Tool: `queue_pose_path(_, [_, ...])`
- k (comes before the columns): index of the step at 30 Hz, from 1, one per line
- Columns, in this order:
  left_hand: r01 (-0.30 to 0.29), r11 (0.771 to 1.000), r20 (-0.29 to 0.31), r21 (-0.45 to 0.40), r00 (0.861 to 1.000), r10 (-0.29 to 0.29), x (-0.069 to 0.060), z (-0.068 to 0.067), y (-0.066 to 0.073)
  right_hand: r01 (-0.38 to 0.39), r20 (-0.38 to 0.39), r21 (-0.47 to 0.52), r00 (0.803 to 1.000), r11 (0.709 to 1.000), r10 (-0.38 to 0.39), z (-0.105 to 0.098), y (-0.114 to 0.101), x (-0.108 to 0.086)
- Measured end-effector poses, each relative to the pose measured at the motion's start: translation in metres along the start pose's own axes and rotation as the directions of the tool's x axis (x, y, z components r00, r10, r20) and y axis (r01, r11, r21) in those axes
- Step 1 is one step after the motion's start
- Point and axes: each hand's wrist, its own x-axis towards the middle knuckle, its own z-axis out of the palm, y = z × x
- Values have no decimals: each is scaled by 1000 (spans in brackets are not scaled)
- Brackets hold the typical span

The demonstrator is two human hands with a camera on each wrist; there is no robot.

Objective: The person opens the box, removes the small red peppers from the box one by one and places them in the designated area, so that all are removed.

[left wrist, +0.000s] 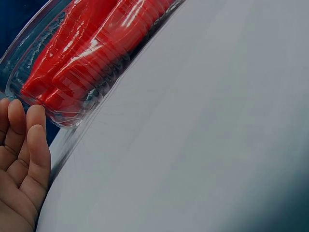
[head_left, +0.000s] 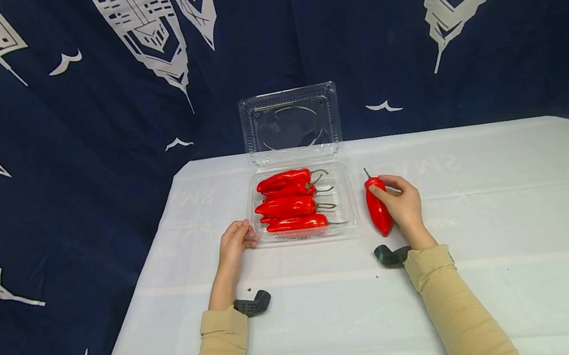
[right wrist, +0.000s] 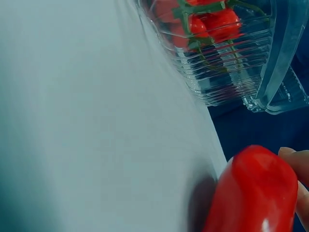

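A clear plastic clamshell box stands with its lid raised at the back. Inside its tray, several long red peppers lie sideways, green stems to the right. At the box's left front corner is my left hand; its fingertips touch the rim, fingers loosely bent in the left wrist view. To the right of the box, my right hand pinches another red pepper between thumb and fingers, stem pointing away. In the right wrist view, this pepper has a shadow beside it on the table.
A white cloth covers the table. Behind it hangs a dark blue curtain with pale building and bird prints, close to the raised lid. Small dark specks lie on the cloth near both wrists. Each wrist wears a black camera.
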Motion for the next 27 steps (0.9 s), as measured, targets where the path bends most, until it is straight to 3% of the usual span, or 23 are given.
queue_pose_path(9, [5,999,-3,34,1000,-5,-2,1,3,18,-5,-108,1000,994,-18,2,4,2])
queue_pose_path(17, [25,999,-21,-25,999,-25,15,-5,-23,21,-3,-186,1000,982,-22,3,3,2])
queue_pose_path(27, [-2,1000,-44,-2,999,2,15,-4,-27,10,-29,-290,999,957,-19,4,0,0])
